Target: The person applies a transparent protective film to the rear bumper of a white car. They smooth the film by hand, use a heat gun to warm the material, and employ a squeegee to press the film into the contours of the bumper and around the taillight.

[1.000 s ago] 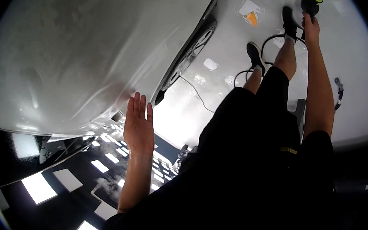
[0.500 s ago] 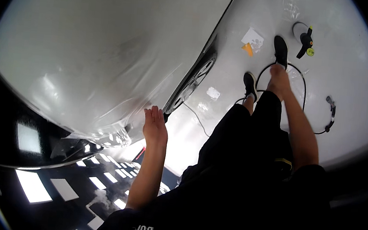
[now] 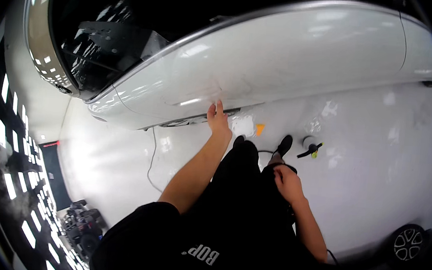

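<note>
The pale, glossy side panel [image 3: 285,53] of a car stretches across the upper part of the view. My left hand [image 3: 219,120] reaches up to its lower part, above the wheel [image 3: 191,119]. The fingers are apart, the index finger stretched out with its tip at or very close to the surface; nothing shows in the hand. Faint streaks and reflections mark the panel around that fingertip. Down beside my right thigh hangs my right hand [image 3: 288,184], its fingers loosely bent and holding nothing I can see.
On the floor lie a white sheet [image 3: 243,124], an orange piece [image 3: 260,129] and a black tool with yellow-green parts [image 3: 311,150]. A thin cable [image 3: 152,163] runs across the left floor. Another car's wheel [image 3: 408,243] stands at the lower right, dark equipment [image 3: 83,227] at the lower left.
The view has swung round, so the car's side now runs across the top with its window showing. My left hand has gone from beside the wheel to the panel above it.
</note>
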{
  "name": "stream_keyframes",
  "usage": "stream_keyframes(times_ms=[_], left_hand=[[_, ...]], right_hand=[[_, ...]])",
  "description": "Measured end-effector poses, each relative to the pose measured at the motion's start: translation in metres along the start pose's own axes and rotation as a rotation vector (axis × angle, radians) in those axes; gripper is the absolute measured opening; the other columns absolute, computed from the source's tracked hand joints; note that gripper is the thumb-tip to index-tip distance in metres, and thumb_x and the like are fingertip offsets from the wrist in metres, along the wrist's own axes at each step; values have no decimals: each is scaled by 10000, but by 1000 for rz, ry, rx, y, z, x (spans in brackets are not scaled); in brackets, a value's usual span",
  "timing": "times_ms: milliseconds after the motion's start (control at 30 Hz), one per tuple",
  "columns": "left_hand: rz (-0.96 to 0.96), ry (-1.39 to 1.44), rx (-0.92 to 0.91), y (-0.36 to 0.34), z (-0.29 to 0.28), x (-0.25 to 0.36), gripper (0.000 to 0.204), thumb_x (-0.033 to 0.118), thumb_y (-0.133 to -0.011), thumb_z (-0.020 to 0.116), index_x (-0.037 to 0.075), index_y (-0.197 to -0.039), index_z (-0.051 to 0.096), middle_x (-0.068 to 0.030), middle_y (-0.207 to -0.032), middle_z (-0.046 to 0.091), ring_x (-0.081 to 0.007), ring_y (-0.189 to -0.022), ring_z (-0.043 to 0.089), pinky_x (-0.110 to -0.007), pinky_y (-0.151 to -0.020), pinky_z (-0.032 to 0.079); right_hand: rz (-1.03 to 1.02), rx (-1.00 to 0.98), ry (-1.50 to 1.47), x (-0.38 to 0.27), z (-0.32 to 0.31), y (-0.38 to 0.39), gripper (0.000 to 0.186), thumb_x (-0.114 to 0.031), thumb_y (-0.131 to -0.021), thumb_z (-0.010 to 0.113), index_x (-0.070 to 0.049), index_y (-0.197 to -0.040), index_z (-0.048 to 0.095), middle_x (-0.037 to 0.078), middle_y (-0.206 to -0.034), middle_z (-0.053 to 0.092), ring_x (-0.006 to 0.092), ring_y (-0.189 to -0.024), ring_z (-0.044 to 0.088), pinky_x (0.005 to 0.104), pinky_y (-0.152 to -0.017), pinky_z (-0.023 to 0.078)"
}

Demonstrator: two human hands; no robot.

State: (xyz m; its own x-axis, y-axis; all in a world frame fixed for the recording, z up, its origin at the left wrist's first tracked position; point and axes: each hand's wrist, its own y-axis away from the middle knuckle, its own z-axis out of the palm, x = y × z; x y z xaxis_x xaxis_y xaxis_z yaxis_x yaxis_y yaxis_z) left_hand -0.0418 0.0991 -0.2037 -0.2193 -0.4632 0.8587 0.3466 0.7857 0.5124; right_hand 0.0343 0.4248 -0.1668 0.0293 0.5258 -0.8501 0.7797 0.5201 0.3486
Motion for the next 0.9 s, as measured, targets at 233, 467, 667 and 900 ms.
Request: stream_keyframes(times_ms=[233, 467, 667, 900], left_hand=[[203, 7, 53, 11, 19, -7, 388, 252, -978, 747, 60, -1247, 544, -62, -1132, 605, -138, -1059, 546, -285, -936, 432], [318, -416, -378, 1, -3, -38, 242, 224, -927, 733, -4, -1010, 734, -107, -864, 741, -209, -832, 698, -336, -808, 536], [-268, -201, -727, 103, -17, 36, 186, 173, -970, 669, -7, -996, 708, -93, -885, 721, -201, -752, 737, -315, -642, 597], [-538, -200, -966, 165, 1, 147, 303, 210, -1017, 540, -67, -1084, 642, -151, -1024, 697, -254, -896, 745, -343, -735, 623]], right_hand=[[161, 552, -162, -22, -109, -7, 156, -46, -1013, 558, 23, -1108, 660, 105, -928, 708, 187, -838, 690, 317, -796, 568], [250, 983, -470, 64, -168, -132, 206, -76, -994, 571, 48, -1134, 657, 121, -982, 705, 202, -774, 669, 319, -741, 568], [-177, 424, 164, -81, -112, -146, 232, -162, -900, 794, -17, -1008, 648, 29, -771, 614, 118, -678, 556, 282, -633, 464], [-558, 492, 617, -210, -26, -35, 741, -247, -691, 926, -44, -1295, 546, 141, -1253, 603, 335, -1131, 589, 475, -961, 419]])
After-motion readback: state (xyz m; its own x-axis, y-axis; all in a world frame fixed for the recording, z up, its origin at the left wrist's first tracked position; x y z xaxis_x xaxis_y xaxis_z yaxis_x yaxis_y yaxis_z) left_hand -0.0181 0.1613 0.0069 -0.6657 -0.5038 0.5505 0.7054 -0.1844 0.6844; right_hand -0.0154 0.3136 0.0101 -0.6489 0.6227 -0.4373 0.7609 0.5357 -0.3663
